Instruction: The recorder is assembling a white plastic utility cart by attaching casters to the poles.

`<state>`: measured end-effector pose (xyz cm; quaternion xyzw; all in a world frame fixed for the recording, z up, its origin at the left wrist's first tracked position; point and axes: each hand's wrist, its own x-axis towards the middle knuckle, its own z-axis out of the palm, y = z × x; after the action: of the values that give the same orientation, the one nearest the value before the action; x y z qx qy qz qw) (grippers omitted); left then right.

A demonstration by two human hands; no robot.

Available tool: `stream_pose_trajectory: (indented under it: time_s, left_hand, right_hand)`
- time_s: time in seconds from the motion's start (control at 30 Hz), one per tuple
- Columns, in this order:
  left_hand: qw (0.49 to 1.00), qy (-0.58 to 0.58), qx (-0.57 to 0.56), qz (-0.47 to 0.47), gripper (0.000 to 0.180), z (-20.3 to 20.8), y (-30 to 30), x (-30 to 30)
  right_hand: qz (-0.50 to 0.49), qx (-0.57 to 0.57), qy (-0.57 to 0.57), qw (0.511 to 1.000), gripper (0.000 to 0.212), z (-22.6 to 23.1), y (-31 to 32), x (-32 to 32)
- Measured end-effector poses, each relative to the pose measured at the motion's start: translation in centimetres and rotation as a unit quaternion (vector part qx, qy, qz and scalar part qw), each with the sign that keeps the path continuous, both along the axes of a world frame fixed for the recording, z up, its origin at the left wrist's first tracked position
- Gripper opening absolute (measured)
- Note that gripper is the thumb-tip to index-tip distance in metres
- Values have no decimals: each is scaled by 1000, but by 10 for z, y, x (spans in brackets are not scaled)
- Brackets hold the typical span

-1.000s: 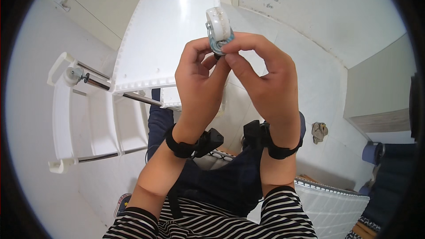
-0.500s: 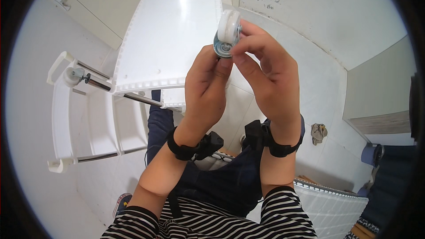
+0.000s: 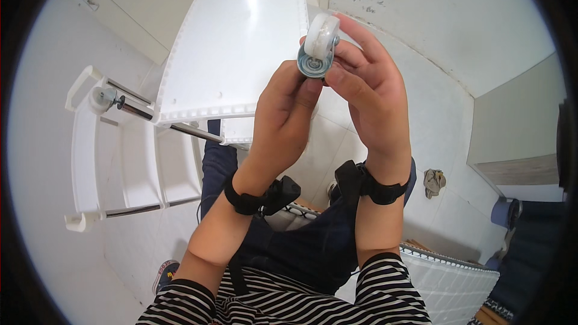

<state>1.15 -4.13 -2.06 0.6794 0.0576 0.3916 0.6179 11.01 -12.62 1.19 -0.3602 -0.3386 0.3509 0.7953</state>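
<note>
The swivel caster with a translucent white wheel and a silvery, cupped metal mount (image 3: 314, 67) is held up in the far middle of the scene, seen against the right edge of the glossy white plastic shelf panel (image 3: 226, 54). The bare left hand (image 3: 283, 114) pinches it low, thumb just under the cup, while the bare right hand (image 3: 376, 93) curls around its right side, thumb near the rim and fingers behind the wheel. The likeliest mishap is a drop onto the pale tiled floor (image 3: 439, 120), should that small pinch slip on smooth metal; the wheel could also swivel and nudge the fingers loose. The underside of the caster is hidden by the left hand, so any stem cannot be made out. The right fingertips are mostly screened, and I cannot tell whether that hand grips or merely steadies.
</note>
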Motion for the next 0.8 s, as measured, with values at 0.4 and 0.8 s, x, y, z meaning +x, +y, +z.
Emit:
stream_pose_trajectory:
  time_s: [0.4, 0.8]
  left_hand:
    - [996, -65, -59, -30, 23, -16, 2, 3]
    - [992, -91, 6, 86, 27, -21, -3, 9]
  right_hand:
    - [-53, -39, -103, 992, 38, 3, 2, -7]
    - [-137, -115, -251, 951, 36, 2, 3, -16]
